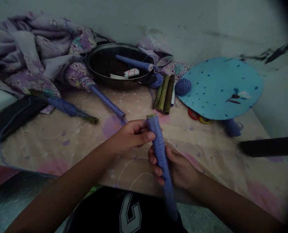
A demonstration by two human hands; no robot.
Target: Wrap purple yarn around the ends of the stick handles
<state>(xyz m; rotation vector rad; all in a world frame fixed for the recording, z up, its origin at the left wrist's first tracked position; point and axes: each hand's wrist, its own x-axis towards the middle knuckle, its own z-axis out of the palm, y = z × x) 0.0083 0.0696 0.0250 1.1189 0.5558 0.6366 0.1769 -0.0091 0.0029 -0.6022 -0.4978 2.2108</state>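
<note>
"What's that in front of you?"

"A long, slim stick wrapped tightly in blue-violet thread (159,149), with a small green stem end showing at the top. It's between my hands, tilted, with its lower end reaching down past the edge of the floral-clothed counter (134,171)."

"How will it handle?"

"Light and fairly stiff, I'd judge, since the core seems firm. The thread looks soft and a little slippery, so I'd hold it around the wrapped middle with an even grip, not by the ends, where the turns might slide."

"And your hands?"

"My left hand (131,137) is closed around the upper part, with the fingers curled against it. My right hand (173,168) is lower down and less tightly closed, but its fingers grip the shaft from behind."

"What's around them?"

"Just past my left hand, a second violet-wrapped stick (107,102) lies on the counter. Further ahead is a round black pan (119,44) holding a third wrapped stick (134,63). Ahead of my right hand are a bundle of green stem pieces (163,94), a ball of blue yarn (182,86), and a round sky-blue dotted disc (221,87) beside the yarn."
</note>
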